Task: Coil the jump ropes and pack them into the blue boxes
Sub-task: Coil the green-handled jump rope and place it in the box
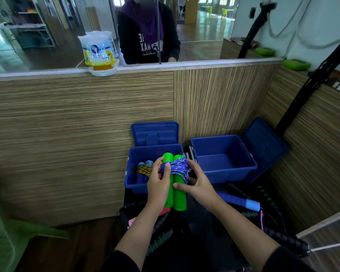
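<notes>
I hold a jump rope with two green handles (179, 195) side by side, its blue-and-white cord (177, 166) wound around their upper half. My left hand (159, 183) grips the bundle from the left, thumb on the cord. My right hand (197, 182) holds it from the right, thumb across the right handle. The bundle hangs over the front of the left blue box (131, 178), which holds a coiled rope with blue handles (143, 171). The right blue box (227, 160) stands open with nothing visible in it.
Both box lids (155, 133) lean open against the wood-grain counter wall (77, 124). Loose ropes with black, blue (238, 200) and green-ringed handles lie piled below my arms. A green plastic chair (6, 232) stands at the left. A mirror above shows a person.
</notes>
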A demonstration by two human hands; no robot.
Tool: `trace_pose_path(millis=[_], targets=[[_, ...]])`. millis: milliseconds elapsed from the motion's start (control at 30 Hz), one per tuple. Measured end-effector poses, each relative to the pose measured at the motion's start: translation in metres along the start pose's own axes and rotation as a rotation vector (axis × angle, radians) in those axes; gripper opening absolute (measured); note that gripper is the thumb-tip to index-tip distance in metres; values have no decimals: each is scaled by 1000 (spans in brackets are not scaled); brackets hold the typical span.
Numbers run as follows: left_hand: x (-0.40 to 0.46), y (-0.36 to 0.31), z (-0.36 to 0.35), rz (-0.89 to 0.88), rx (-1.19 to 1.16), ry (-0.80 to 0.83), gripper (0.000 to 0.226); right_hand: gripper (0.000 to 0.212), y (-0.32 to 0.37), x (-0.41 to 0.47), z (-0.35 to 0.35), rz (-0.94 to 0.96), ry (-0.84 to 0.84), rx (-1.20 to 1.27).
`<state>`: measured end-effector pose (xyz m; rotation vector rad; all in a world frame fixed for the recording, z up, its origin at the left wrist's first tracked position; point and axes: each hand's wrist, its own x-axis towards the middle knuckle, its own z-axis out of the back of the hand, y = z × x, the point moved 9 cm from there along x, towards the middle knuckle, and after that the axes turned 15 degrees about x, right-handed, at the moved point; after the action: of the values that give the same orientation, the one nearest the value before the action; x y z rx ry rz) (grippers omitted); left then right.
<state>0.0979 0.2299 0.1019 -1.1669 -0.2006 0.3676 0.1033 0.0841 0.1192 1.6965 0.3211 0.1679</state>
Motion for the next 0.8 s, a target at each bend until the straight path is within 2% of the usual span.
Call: trace_pose_path(millis=[100,167,267,367,533,700,733,800], targets=[[7,8,6,52,-3,-10,34,140,-5,-2,-18,-56,173,-198],[11,11,10,60,-7,-7,34,147,-9,0,-25,-79,246,-289],[15,21,11,84,-25,8,33,141,-10,3,-33,-87,299,-332],[16,32,13,130,-75,0,26,141,-12,10,-36,-70,265,-371],[13,35,14,132,-20,-35,30,113,-14,17,-30,-21,166,-283],[30,31,5,79,22,2,34,122,-30,31,-18,-36,153,-263],[35,28,3,50,31,7,33,116,-29,35,-16,-43,147,-251],[44,23,-6,0,55,42,30,85,-29,47,-7,-59,102,-260]])
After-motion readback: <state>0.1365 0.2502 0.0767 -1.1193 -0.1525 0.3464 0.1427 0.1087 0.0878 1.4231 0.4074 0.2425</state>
